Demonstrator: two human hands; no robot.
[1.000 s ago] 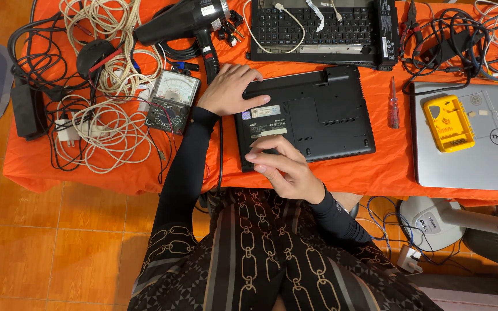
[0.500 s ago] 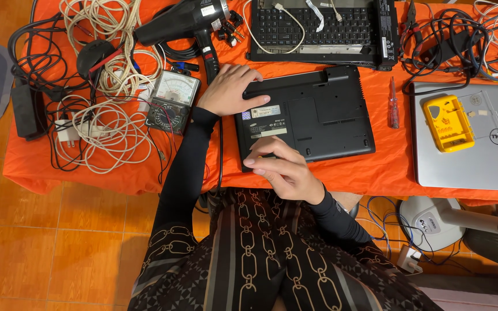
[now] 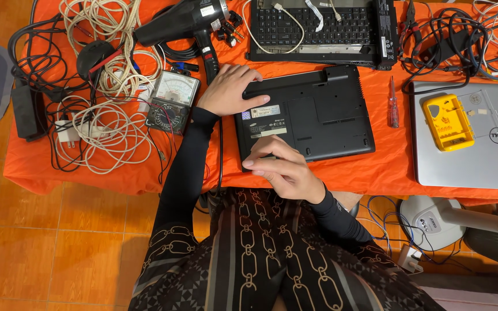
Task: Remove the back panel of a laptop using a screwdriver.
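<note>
A black laptop [image 3: 318,118] lies upside down on the orange cloth [image 3: 387,167], its underside facing up. My left hand [image 3: 229,89] rests flat on its far left corner, fingers spread over the edge. My right hand [image 3: 280,167] sits at the laptop's near left corner, fingers curled and pinched together on the edge; whether a small part is between them is hidden. Both arms wear black sleeves.
A black heat gun [image 3: 183,23] and an analog multimeter [image 3: 171,101] lie left of the laptop among white cable coils [image 3: 105,138]. A bare keyboard assembly [image 3: 318,29] lies behind. A red screwdriver [image 3: 394,103], a silver laptop [image 3: 474,155] with a yellow tool [image 3: 448,121] lie right.
My right hand has shifted slightly along the laptop's near left corner. The left hand and laptop stay where they were.
</note>
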